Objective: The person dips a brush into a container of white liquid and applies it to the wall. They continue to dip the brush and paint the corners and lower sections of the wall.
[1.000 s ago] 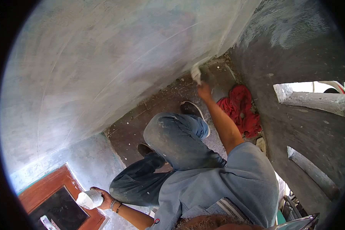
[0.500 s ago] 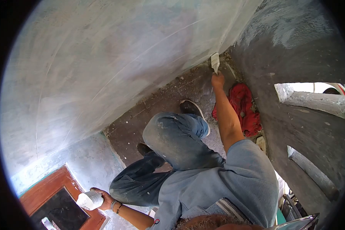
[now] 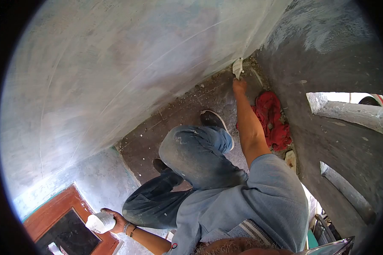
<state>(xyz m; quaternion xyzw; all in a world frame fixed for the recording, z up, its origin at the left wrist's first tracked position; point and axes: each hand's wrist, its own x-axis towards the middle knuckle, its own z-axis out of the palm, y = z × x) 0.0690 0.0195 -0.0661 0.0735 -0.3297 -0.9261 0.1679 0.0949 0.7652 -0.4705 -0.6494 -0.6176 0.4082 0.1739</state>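
Observation:
My right hand point(image 3: 239, 86) is stretched out low toward the corner, its fingers closed round the handle of a paintbrush point(image 3: 237, 68) with a white, flared end. The brush end is at the foot of the pale, streaked wall point(image 3: 157, 55), where it meets the floor; whether it touches is hard to make out. Down at the left, my left hand point(image 3: 117, 222) grips a white container point(image 3: 100, 222) from its side, tilted with its opening away from the palm. The container's contents are not clearly visible.
A crumpled red cloth point(image 3: 271, 121) lies on the tiled floor point(image 3: 147, 140) beside my right arm. The dark wall point(image 3: 349, 140) at right has slot openings. A brown wooden frame with a dark panel point(image 3: 72, 233) is near the left hand. White specks dot the floor.
My right hand and the paintbrush have shifted slightly left and upward along the wall's foot, and the brush end has turned a little. The left hand and container stay nearly still.

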